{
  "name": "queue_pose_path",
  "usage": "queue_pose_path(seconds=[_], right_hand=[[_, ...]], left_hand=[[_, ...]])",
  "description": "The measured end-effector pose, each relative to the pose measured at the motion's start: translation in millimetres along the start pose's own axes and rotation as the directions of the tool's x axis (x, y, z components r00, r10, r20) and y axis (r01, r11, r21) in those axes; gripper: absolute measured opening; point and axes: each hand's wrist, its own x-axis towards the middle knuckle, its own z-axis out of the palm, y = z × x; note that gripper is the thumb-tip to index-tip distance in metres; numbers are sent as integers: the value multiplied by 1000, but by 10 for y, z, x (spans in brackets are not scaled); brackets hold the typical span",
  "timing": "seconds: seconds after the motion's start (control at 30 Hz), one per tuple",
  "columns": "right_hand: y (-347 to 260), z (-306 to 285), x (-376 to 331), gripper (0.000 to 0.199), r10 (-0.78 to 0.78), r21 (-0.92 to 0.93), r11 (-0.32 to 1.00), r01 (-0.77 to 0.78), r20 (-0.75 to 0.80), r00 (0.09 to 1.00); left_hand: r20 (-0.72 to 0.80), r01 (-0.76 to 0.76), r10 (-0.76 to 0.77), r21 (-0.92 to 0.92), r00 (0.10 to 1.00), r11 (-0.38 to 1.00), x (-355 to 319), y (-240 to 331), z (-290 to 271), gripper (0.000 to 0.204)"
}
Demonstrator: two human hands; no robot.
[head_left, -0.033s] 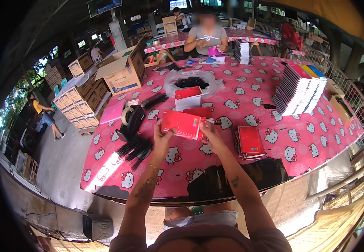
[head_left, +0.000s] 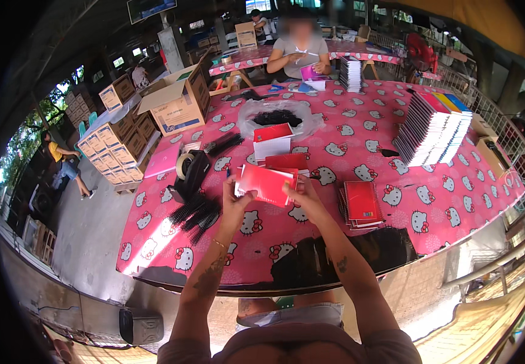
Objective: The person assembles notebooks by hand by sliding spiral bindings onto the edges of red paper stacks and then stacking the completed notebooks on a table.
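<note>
A red-covered notebook (head_left: 261,184) with white pages is held up over the near middle of the table, tilted, with a row of holes along its near edge. My left hand (head_left: 236,199) grips its left end, thumb on the near edge. At the right end my right hand (head_left: 304,195) pinches it, thumb lying over the cover. Just beyond are a stack of red covers (head_left: 287,160) and a red-topped paper block (head_left: 273,141). Loose black plastic binding coils (head_left: 194,219) lie left of my left hand. To the right rests a pile of red spiral notebooks (head_left: 361,201).
A pink patterned cloth (head_left: 256,255) covers the table. Black coils fill a clear plastic bag (head_left: 247,124). A tape roll (head_left: 184,166) stands left, near an open carton (head_left: 180,109). Tall notebook stacks (head_left: 426,133) stand right. Across the table a person (head_left: 299,51) handles a purple notebook.
The held notebook has tilted, its right end dropping slightly. My right thumb has moved in over the cover. Across the table, the other person's hand has risen.
</note>
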Motion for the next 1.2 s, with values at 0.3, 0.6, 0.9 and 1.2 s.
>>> queue_pose_path(seconds=[0.3, 0.6, 0.9, 1.2], right_hand=[[409, -63, -645, 116, -122, -479, 850, 219, 226, 967], [705, -94, -622, 93, -131, -482, 839, 250, 268, 955], [60, -209, 207, 55, 424, -334, 864, -377, 75, 903], [341, -330, -151, 55, -373, -577, 801, 161, -271, 887]], left_hand=[[194, 343, -335, -12, 922, 939, -820, 207, -129, 105], [144, 314, -326, 98, 934, 944, -957, -160, -104, 88], [247, -291, 161, 881, 956, 372, -245, 181, 135, 61], [594, -594, 76, 773, 801, 225, -402, 70, 115, 33]])
